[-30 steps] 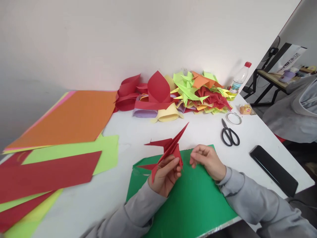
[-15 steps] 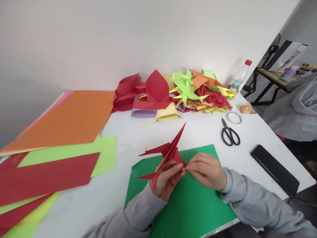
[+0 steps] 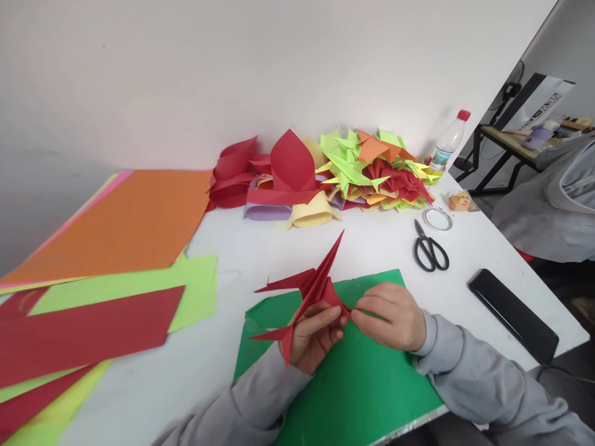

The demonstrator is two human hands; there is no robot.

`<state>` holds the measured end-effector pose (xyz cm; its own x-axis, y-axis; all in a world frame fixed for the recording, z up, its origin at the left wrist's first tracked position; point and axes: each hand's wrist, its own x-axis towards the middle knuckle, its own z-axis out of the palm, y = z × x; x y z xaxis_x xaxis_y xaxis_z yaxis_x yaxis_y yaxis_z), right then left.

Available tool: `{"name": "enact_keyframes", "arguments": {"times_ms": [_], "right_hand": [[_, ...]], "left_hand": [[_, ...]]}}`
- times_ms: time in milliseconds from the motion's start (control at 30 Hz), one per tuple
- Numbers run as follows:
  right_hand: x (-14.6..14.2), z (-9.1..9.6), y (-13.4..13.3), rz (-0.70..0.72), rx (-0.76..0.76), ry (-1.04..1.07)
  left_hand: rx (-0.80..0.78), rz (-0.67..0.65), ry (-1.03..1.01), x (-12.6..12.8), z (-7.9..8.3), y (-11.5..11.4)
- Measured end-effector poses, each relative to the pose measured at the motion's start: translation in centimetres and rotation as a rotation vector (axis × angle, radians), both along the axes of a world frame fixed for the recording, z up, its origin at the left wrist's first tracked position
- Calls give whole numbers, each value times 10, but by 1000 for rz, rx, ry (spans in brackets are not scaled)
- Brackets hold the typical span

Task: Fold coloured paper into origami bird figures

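A folded red paper figure (image 3: 318,286) with several long pointed tips is held above a green board (image 3: 357,378). My left hand (image 3: 313,341) is closed around its lower middle, thumb on top and fingers beneath. At the figure's right side, my right hand (image 3: 390,316) pinches the end of one narrow tip between thumb and forefinger. The fingertips hide the very end of that tip. The other points stick out up, left and down, free of both hands.
Colourful folded paper shapes (image 3: 362,164) are heaped along the wall, near a bottle (image 3: 447,144). Black-handled scissors (image 3: 430,248), a tape roll (image 3: 437,218) and a black phone (image 3: 514,316) lie to the right. Orange sheets (image 3: 125,223) and red strips (image 3: 88,331) cover the left.
My right hand has drawn slightly away from my left, still pinching the tip, and more of that tip shows. The whole view has shifted slightly.
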<state>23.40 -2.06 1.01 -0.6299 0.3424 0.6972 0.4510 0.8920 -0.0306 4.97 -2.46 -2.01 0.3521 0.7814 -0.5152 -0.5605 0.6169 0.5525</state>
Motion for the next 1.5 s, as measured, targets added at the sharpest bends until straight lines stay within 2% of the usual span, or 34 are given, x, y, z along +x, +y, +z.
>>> {"name": "enact_keyframes", "arguments": {"times_ms": [100, 233, 367, 567, 867, 1033, 1267, 1500], "right_hand": [[2, 3, 0, 38, 58, -53], [0, 9, 0, 6, 135, -107], [-1, 10, 0, 6, 118, -129], [0, 7, 0, -5, 119, -94], [-6, 9, 0, -28, 153, -186], [-6, 7, -3, -4, 147, -196], [-5, -1, 1, 9, -86, -23], [-12, -4, -5, -84, -594, 259]], "left_hand": [[-14, 6, -20, 3, 5, 0], [-8, 24, 25, 4, 5, -2], [21, 31, 54, 3, 5, -2], [-34, 66, 63, 5, 9, -1], [84, 35, 73, 6, 5, -5], [44, 39, 113, 8, 15, -5], [53, -22, 117, 7, 21, -1], [69, 3, 69, 5, 17, -1]]}}
